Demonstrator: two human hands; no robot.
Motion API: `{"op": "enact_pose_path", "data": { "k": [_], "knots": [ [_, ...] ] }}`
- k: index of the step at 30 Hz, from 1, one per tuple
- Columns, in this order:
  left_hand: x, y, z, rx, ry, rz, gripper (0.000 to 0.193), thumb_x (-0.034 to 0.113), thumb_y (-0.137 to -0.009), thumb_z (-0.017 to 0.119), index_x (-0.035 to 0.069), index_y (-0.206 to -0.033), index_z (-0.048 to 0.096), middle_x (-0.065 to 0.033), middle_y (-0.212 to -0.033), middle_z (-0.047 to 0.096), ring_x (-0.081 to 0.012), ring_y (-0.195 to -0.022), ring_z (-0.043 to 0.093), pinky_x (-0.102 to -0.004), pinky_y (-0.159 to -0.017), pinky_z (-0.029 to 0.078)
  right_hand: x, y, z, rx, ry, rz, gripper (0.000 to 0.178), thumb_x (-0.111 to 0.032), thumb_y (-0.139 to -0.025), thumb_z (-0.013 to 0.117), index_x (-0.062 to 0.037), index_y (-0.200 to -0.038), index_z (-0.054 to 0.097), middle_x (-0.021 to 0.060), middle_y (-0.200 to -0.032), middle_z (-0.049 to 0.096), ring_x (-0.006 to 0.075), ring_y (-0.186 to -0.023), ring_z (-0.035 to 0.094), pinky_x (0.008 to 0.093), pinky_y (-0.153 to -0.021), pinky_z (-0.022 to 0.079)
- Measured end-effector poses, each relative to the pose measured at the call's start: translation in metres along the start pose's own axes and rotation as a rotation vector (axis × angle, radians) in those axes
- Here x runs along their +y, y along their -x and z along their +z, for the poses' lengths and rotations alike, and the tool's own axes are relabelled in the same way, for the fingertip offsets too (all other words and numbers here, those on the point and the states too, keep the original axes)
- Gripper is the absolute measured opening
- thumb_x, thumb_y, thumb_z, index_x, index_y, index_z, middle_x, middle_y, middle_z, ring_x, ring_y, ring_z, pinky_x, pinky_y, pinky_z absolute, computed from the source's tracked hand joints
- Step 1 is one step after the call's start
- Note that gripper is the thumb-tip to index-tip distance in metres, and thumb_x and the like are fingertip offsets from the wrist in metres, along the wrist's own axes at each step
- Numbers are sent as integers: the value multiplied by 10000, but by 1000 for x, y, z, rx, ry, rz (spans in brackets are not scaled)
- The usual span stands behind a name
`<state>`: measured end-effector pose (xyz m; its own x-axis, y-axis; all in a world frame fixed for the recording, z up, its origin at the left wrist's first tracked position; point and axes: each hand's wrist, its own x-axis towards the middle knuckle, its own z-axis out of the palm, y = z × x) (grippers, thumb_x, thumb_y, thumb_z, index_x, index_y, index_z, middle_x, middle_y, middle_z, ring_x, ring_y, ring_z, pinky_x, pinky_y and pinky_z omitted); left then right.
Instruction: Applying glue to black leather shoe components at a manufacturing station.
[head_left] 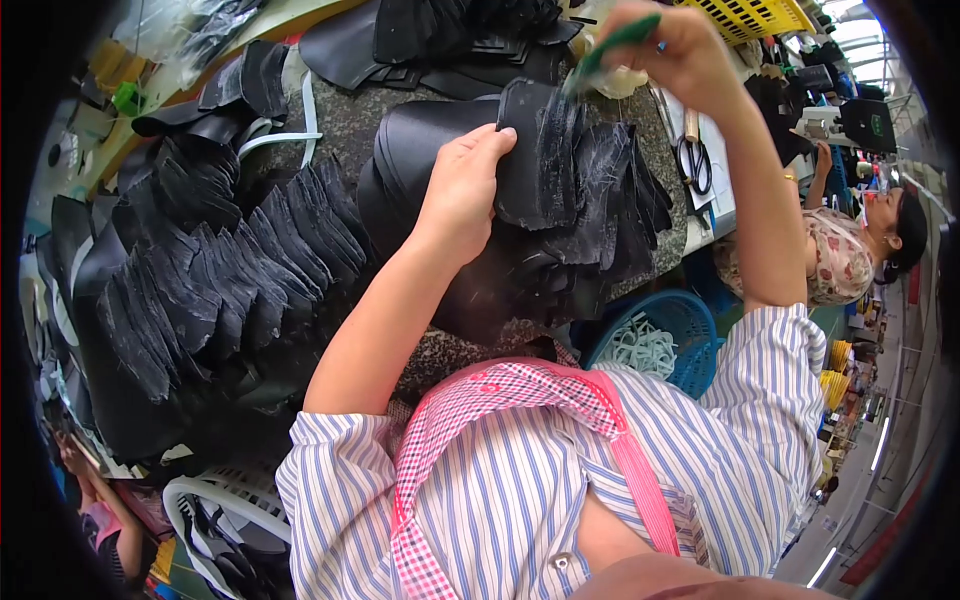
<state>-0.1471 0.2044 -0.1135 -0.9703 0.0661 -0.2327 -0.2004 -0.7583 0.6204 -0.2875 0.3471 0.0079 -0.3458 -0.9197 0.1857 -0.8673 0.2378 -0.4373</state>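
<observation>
My left hand (465, 185) pinches the edge of a dark flat piece (535, 150), probably leather, on a pile at the middle of the table. Raised at the upper right, my right hand (685, 60) grips a green-handled brush (625, 38). The brush's lower end is blurred beside the piece's far right corner. A pale round container (618, 82) shows partly behind the brush. Overlapping black pieces (610, 180) with whitish, rough-looking edges fan out to the right of the held piece.
Rows of black pieces (220, 270) cover the left side. Pale strips (308, 120) lie behind them. Scissors (693, 165) rest on the right. A blue basket (685, 325) holds pale strips; a white basket (215, 500) holds dark pieces. A co-worker (840, 240) sits at right.
</observation>
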Motion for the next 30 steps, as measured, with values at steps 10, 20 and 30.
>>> {"op": "enact_pose_path", "data": {
  "k": [10,20,30],
  "knots": [
    [64,27,-17,394,-201,504,109,121,-770,493,45,-766,571,-35,-718,559,-109,-657,514,-238,-618,411,56,31,-21,599,148,300,130,-58,-770,566,8,-882,568,15,-702,566,71,-582,499,194,-524,399],
    [241,141,-18,990,-935,1294,275,138,-794,470,-43,-992,533,-155,-971,557,-245,-878,561,-316,-721,477,38,62,-1,855,-556,45,153,-48,-770,562,13,-910,561,48,-730,579,87,-590,527,180,-537,398],
    [95,27,-66,695,-1800,886,333,226,-796,496,10,-1050,507,-173,-1101,481,-303,-1030,442,-319,-876,336,-25,5,38,382,-532,-59,100,-87,-771,554,2,-812,574,47,-718,573,85,-567,510,190,-502,386]
  ]
}}
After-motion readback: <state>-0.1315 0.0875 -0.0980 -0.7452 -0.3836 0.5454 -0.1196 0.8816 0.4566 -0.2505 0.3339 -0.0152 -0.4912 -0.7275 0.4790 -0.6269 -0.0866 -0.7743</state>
